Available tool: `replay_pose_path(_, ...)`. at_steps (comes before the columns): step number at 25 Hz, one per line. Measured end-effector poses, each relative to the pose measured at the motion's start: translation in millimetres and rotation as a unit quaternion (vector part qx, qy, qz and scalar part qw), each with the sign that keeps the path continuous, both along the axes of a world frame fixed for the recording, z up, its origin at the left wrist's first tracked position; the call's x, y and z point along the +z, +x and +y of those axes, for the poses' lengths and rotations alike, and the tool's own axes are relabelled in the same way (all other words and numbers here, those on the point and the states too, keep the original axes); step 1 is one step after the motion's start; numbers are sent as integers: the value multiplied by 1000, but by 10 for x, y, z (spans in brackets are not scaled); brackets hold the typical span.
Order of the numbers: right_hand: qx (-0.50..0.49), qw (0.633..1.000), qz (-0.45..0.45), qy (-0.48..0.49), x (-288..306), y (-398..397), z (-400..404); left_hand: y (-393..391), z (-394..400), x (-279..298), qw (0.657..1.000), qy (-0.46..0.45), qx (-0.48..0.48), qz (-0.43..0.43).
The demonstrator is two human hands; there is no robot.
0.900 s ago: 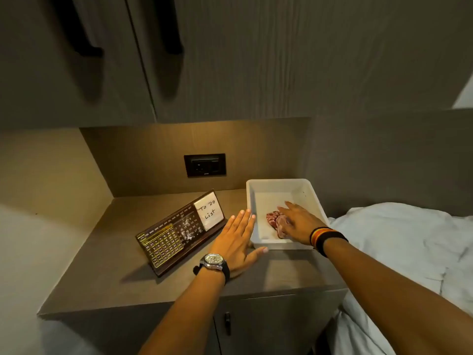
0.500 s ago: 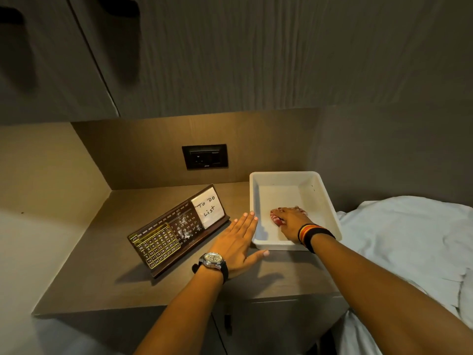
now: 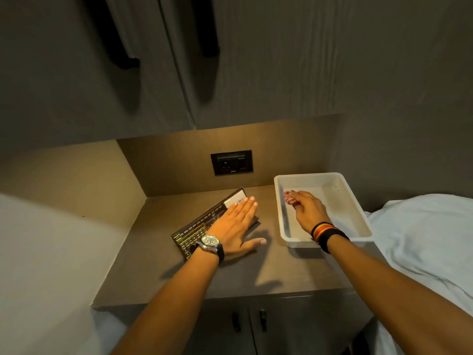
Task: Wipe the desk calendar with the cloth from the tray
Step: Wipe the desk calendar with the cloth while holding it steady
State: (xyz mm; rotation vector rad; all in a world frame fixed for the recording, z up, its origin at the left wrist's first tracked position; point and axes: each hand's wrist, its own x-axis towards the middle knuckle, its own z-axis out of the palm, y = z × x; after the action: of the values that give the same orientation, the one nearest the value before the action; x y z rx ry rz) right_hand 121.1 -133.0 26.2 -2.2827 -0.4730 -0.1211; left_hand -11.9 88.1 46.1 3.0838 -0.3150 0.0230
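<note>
A dark brown desk calendar [image 3: 194, 231] with a white note card leans on the bedside counter. My left hand [image 3: 236, 224], fingers spread flat, lies over its right half and hides most of the card. To the right stands a white plastic tray [image 3: 348, 201]. Inside it, my right hand [image 3: 308, 210] is closed around a small red and white cloth [image 3: 289, 197], which is bunched at my fingertips above the tray floor.
A black wall socket [image 3: 231, 162] sits on the back panel. Upper cabinet doors with black handles [image 3: 125, 60] hang overhead. A bed with white sheets [image 3: 422, 239] borders the counter on the right. Small cupboard doors [image 3: 248, 321] are below the counter.
My left hand slid from the counter beside the tray onto the calendar. My right hand closed on the cloth in the tray and bunched it up.
</note>
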Motion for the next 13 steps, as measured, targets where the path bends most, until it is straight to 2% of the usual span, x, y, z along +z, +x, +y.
replay_pose_path(3, 19, 994, -34, 98, 214, -377, 544, -243, 498, 237, 999, 37, 4, -23)
replay_pose_path(6, 18, 987, -19, 158, 239, -823, 1029, -463, 994, 368, 997, 68, 8, 35)
replay_pose_path(9, -24, 980, 22, 195, 75, -1203, 1432, -570, 1393, 397, 992, 69, 7, 108)
replay_pose_path(13, -46, 971, 47, 232, -174, -1419, 1831, -512, 1598, 268, 989, 62, -11, 131)
